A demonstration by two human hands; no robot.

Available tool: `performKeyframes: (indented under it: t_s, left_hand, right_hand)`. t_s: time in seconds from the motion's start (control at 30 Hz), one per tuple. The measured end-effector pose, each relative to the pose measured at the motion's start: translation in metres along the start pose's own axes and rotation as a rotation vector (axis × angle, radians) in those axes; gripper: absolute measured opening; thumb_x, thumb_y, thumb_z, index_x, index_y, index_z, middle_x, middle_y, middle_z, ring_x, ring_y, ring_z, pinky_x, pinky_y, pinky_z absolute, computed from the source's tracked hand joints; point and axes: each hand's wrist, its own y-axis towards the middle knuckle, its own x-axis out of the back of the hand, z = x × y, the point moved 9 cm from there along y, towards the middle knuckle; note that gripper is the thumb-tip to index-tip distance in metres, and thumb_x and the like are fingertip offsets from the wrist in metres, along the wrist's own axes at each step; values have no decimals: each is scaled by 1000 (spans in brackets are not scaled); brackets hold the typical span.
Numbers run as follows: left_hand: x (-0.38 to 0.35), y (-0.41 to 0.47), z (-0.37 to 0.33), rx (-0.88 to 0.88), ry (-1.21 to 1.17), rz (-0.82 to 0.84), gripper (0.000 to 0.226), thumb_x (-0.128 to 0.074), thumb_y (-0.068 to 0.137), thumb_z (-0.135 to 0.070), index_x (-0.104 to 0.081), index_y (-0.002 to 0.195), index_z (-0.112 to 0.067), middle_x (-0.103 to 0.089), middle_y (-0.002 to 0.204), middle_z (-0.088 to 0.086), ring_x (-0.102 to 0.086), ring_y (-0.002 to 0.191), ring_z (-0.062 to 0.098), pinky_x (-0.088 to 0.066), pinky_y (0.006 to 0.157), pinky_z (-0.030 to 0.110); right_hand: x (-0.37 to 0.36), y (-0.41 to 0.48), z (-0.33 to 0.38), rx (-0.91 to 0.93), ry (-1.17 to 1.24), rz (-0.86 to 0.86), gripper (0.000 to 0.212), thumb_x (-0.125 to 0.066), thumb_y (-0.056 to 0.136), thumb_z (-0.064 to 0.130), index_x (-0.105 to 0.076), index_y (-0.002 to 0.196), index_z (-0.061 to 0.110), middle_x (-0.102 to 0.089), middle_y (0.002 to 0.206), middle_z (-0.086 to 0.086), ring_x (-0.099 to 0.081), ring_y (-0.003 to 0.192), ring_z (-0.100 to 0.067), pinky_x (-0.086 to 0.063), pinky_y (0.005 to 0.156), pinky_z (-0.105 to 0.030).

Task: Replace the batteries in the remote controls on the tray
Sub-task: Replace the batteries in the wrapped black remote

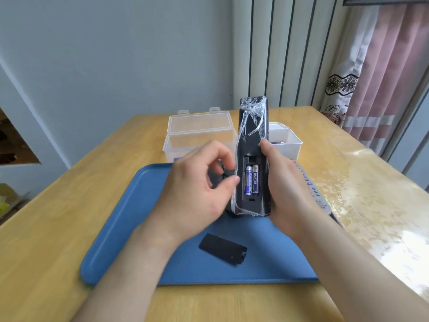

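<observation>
The right hand point(284, 182) holds a black remote point(253, 129) upright above the blue tray point(130, 217), its back turned to the camera. The right thumb runs along the remote's right edge and the rest of the hand wraps behind it, so the fingers are grasping the remote. Crinkled clear film clings to the remote's upper half. The battery compartment is open, and two batteries point(251, 180) with blue-purple labels lie side by side inside it.

The left hand point(197, 184) is just beside the remote's left edge and somewhat blurred. Its fingers point(222, 156) are curled inward with nothing seen between them, and the thumb tip is at the edge of the remote.

A black battery cover point(222, 248) lies flat on the tray, near the wrists. A dark object point(218, 180) lies on the tray behind the left hand, too hidden to identify. A grey remote point(311, 187) lies at the tray's right side, partly behind the right hand.

The tray sits on a wooden surface point(69, 205). Beyond it stand a clear plastic box point(199, 133) with its lid raised and a white box point(287, 145) with a battery point(277, 142) in it.
</observation>
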Motion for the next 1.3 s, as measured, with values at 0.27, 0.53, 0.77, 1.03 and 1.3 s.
performKeyframes:
  t_s: [0.27, 0.53, 0.77, 1.03, 1.3]
  left_hand:
    - [-12, -5, -10, -111, 210, 14, 28, -72, 74, -16, -51, 91, -20, -55, 84, -5, -45, 70, 3, -34, 62, 15]
    - [-15, -3, -20, -162, 281, -19, 21, -65, 80, -6, -48, 90, -13, -54, 79, -5, -48, 73, 14, -40, 66, 31]
    - [-17, -5, -26, -220, 336, -47, 20, -58, 78, -4, -45, 90, -15, -52, 77, -7, -48, 71, 18, -40, 64, 34]
    - [-15, -3, -31, -249, 407, -59, 17, -64, 79, -3, -51, 86, -11, -56, 73, -2, -53, 70, 23, -43, 61, 36]
    - [-18, -2, -17, -171, 283, 9, 25, -56, 76, 1, -45, 90, -16, -48, 78, -8, -44, 72, 11, -37, 64, 24]
  right_hand:
    - [-7, -4, 2, 92, -90, 13, 42, -42, 102, 37, -65, 95, 2, -67, 85, -11, -61, 78, -22, -49, 73, -39]
    - [-12, -8, 3, 155, -96, 25, 44, -41, 104, 35, -63, 69, 20, -55, 72, -8, -52, 73, -21, -43, 72, -39]
    - [-12, -7, 0, 138, -77, 7, 47, -41, 104, 35, -60, 62, 24, -52, 64, 0, -49, 71, -20, -41, 70, -37]
    - [-15, -4, -7, 46, 100, 71, 35, -42, 103, 39, -59, 103, 9, -52, 90, -14, -53, 85, -25, -43, 79, -43]
    - [-19, -7, -8, 58, 14, 59, 32, -42, 104, 37, -56, 93, 11, -50, 80, -12, -51, 74, -22, -44, 65, -34]
